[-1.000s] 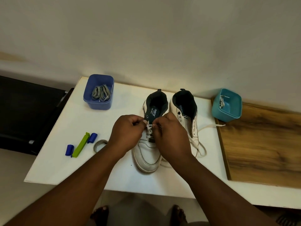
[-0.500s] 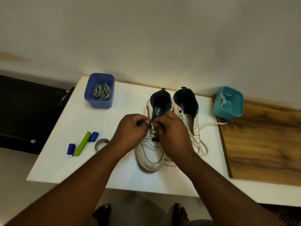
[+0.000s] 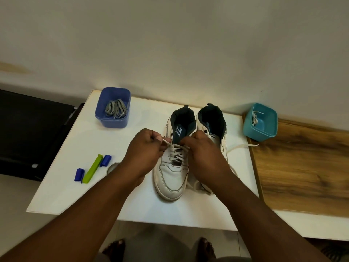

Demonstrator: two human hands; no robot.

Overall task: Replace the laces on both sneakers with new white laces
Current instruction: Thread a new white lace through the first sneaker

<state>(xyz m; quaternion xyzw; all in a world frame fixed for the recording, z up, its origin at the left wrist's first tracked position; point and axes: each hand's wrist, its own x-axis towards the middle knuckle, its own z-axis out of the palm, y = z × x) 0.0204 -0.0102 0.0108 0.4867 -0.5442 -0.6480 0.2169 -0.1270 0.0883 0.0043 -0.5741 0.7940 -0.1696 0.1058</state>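
Two white sneakers stand side by side on the white table (image 3: 79, 152), toes toward me. The left sneaker (image 3: 171, 178) carries a white lace (image 3: 176, 151) crossed through its eyelets. My left hand (image 3: 145, 150) pinches one end of that lace at the sneaker's left upper eyelets. My right hand (image 3: 204, 152) pinches the other end by the tongue. It covers much of the right sneaker (image 3: 213, 120). A loose white lace (image 3: 239, 147) trails from that sneaker toward the right.
A blue tub (image 3: 113, 108) with grey laces sits at the back left. A teal tub (image 3: 261, 122) holding a white lace stands at the back right, on a wooden board (image 3: 302, 167). A green-and-blue clip (image 3: 92, 166) and a small ring (image 3: 112, 166) lie left of my arm.
My hands have drawn slightly apart at the top of the left sneaker, pulling the lace ends outward. The camera view has shifted a little.
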